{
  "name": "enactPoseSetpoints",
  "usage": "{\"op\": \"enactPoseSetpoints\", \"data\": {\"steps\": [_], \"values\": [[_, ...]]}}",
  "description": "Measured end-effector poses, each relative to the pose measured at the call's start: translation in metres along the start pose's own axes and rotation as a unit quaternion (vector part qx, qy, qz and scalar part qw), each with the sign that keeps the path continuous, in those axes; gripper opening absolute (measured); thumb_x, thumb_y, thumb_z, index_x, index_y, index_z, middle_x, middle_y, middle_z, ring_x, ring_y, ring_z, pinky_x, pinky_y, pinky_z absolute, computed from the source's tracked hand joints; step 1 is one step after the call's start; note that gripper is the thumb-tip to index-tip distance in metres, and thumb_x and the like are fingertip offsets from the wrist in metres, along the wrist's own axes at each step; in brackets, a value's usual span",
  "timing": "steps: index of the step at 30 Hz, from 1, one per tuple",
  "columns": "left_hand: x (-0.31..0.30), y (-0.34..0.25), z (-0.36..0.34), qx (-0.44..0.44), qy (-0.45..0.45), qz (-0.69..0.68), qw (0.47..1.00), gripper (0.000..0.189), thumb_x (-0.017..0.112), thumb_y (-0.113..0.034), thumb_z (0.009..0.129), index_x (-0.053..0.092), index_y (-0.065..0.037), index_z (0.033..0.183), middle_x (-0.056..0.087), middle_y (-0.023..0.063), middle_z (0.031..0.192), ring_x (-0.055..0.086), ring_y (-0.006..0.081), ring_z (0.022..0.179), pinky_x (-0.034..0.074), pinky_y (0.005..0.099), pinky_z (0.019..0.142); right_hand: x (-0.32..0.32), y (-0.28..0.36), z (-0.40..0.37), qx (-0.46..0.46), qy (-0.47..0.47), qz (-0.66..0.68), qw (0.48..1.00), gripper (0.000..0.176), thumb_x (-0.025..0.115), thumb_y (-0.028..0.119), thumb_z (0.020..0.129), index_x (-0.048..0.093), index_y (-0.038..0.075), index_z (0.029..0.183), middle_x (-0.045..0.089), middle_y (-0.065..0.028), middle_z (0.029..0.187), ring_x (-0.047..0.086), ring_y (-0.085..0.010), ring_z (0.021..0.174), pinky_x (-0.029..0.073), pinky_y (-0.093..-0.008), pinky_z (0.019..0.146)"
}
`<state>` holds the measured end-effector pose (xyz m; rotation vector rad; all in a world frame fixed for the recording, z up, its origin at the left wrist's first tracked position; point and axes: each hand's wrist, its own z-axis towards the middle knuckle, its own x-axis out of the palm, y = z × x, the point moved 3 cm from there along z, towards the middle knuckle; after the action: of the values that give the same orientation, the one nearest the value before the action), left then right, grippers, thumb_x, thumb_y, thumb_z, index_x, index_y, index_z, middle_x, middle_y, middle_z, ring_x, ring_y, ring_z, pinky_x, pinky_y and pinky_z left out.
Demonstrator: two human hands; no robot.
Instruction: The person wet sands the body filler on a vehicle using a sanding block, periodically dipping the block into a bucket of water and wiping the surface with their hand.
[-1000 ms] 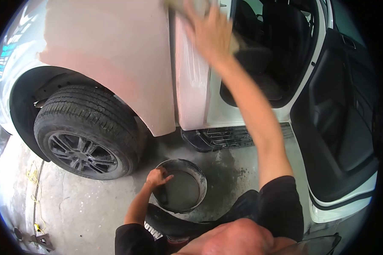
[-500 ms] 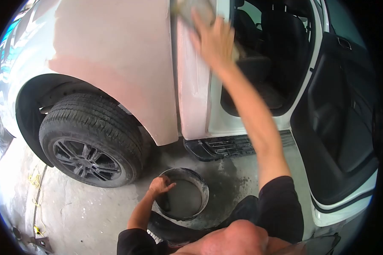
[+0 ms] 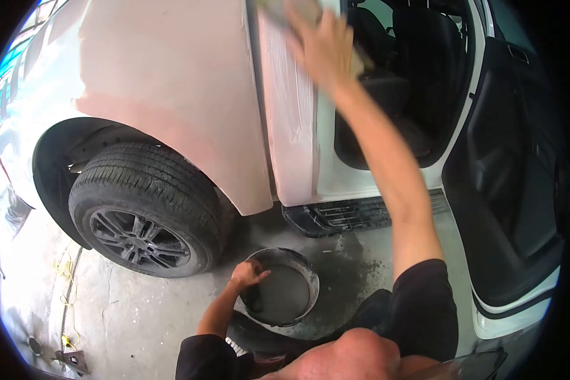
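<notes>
Now, view: the single head camera, looking down along a car's side.
Hands: two, both the person's own, with black sleeves.
Right hand (image 3: 323,47): raised high on the car body, fingers spread flat and pressing one pale sanding pad (image 3: 278,9). The hand covers most of the pad, and its edges are blurred.
Pad position: at the top of the picture, against the narrow pink-coated strip (image 3: 291,120) beside the door opening.
Left hand (image 3: 248,273): low down, fingers hooked over the near rim of one round bucket (image 3: 297,266), thumb pointing inward.
Bucket: standing upright on the concrete floor (image 3: 126,310), holding murky grey water, just below the car body and beside the person's knee.
Fender (image 3: 171,95): one large panel, coated dull pink, to the left of the strip.
Wheel (image 3: 147,218): one, black tyre with a dark spoked rim, under the fender.
Door (image 3: 519,177): one, swung open at the right, its dark inner trim showing.
Side step (image 3: 348,215): one black ribbed step below the door opening.
</notes>
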<state>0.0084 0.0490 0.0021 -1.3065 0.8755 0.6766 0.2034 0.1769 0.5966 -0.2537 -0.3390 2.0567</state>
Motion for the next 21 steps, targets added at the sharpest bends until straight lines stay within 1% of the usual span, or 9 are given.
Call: {"op": "enactPoseSetpoints", "data": {"steps": [3, 7, 9, 11, 14, 15, 17, 20, 21], "values": [[0.004, 0.003, 0.001, 0.000, 0.013, -0.003, 1.000, 0.052, 0.071, -0.058, 0.085, 0.075, -0.007, 0.091, 0.073, 0.0142, 0.093, 0.070, 0.0327, 0.090, 0.056, 0.0426, 0.082, 0.001, 0.022, -0.160, -0.140, -0.008, -0.008, 0.990, 0.070, 0.074, 0.033, 0.086, 0.049, 0.037, 0.152, 0.051, -0.0289, 0.132, 0.055, -0.0378, 0.103, 0.046, -0.0471, 0.086], [0.002, 0.004, 0.001, 0.014, -0.037, -0.009, 0.999, 0.051, 0.072, -0.057, 0.084, 0.074, -0.007, 0.086, 0.073, 0.0139, 0.091, 0.071, 0.0331, 0.087, 0.056, 0.0433, 0.079, -0.008, 0.010, -0.130, -0.175, 0.015, 0.063, 0.982, 0.080, 0.081, 0.032, 0.079, 0.048, 0.039, 0.152, 0.050, -0.0273, 0.135, 0.054, -0.0369, 0.102, 0.045, -0.0454, 0.086], [0.007, 0.010, 0.004, 0.003, -0.047, -0.032, 0.998, 0.050, 0.073, -0.057, 0.084, 0.074, -0.007, 0.085, 0.073, 0.0138, 0.090, 0.071, 0.0332, 0.086, 0.056, 0.0436, 0.080, -0.009, 0.002, -0.052, -0.114, -0.004, -0.027, 0.993, 0.071, 0.077, 0.037, 0.084, 0.049, 0.042, 0.149, 0.054, -0.0216, 0.127, 0.055, -0.0350, 0.100, 0.046, -0.0454, 0.077], [0.002, 0.000, 0.004, -0.003, -0.041, -0.026, 0.999, 0.050, 0.073, -0.056, 0.084, 0.074, -0.006, 0.086, 0.073, 0.0139, 0.090, 0.071, 0.0333, 0.086, 0.056, 0.0435, 0.080, -0.003, -0.013, 0.015, -0.046, -0.062, -0.017, 0.997, 0.060, 0.071, 0.040, 0.089, 0.051, 0.039, 0.146, 0.055, -0.0167, 0.123, 0.055, -0.0351, 0.100, 0.046, -0.0460, 0.072], [-0.005, -0.002, 0.001, -0.009, -0.027, -0.025, 0.999, 0.050, 0.074, -0.056, 0.084, 0.074, -0.006, 0.087, 0.073, 0.0143, 0.089, 0.071, 0.0335, 0.086, 0.056, 0.0430, 0.081, -0.006, 0.003, -0.006, -0.022, -0.050, -0.019, 0.998, 0.058, 0.072, 0.038, 0.089, 0.054, 0.038, 0.144, 0.055, -0.0170, 0.122, 0.055, -0.0358, 0.102, 0.046, -0.0470, 0.073], [-0.004, -0.003, 0.001, -0.004, -0.024, -0.027, 0.999, 0.050, 0.074, -0.055, 0.084, 0.074, -0.006, 0.088, 0.073, 0.0145, 0.089, 0.071, 0.0336, 0.086, 0.056, 0.0429, 0.081, -0.008, 0.012, -0.048, -0.030, 0.018, -0.018, 0.999, 0.060, 0.073, 0.036, 0.087, 0.055, 0.038, 0.145, 0.054, -0.0199, 0.124, 0.055, -0.0375, 0.104, 0.046, -0.0485, 0.076], [0.000, 0.002, 0.003, 0.021, -0.054, -0.030, 0.998, 0.049, 0.074, -0.055, 0.084, 0.075, -0.006, 0.087, 0.073, 0.0145, 0.088, 0.071, 0.0338, 0.085, 0.056, 0.0428, 0.080, -0.003, 0.015, -0.150, -0.102, -0.006, 0.012, 0.995, 0.073, 0.079, 0.032, 0.081, 0.053, 0.040, 0.148, 0.049, -0.0257, 0.132, 0.054, -0.0373, 0.103, 0.046, -0.0490, 0.084], [0.003, 0.000, -0.002, 0.018, -0.057, -0.034, 0.998, 0.049, 0.074, -0.055, 0.083, 0.075, -0.006, 0.087, 0.073, 0.0146, 0.088, 0.071, 0.0338, 0.085, 0.056, 0.0428, 0.080, -0.014, 0.005, -0.176, -0.124, 0.025, 0.048, 0.991, 0.074, 0.081, 0.031, 0.079, 0.054, 0.040, 0.147, 0.050, -0.0252, 0.132, 0.054, -0.0366, 0.103, 0.045, -0.0474, 0.086], [0.000, 0.001, -0.001, 0.012, -0.051, -0.034, 0.998, 0.049, 0.074, -0.055, 0.083, 0.075, -0.006, 0.087, 0.073, 0.0147, 0.087, 0.071, 0.0338, 0.086, 0.056, 0.0429, 0.079, -0.013, 0.003, -0.151, -0.136, 0.028, 0.045, 0.989, 0.074, 0.081, 0.032, 0.079, 0.053, 0.041, 0.148, 0.050, -0.0252, 0.131, 0.054, -0.0362, 0.103, 0.044, -0.0461, 0.085]]}}
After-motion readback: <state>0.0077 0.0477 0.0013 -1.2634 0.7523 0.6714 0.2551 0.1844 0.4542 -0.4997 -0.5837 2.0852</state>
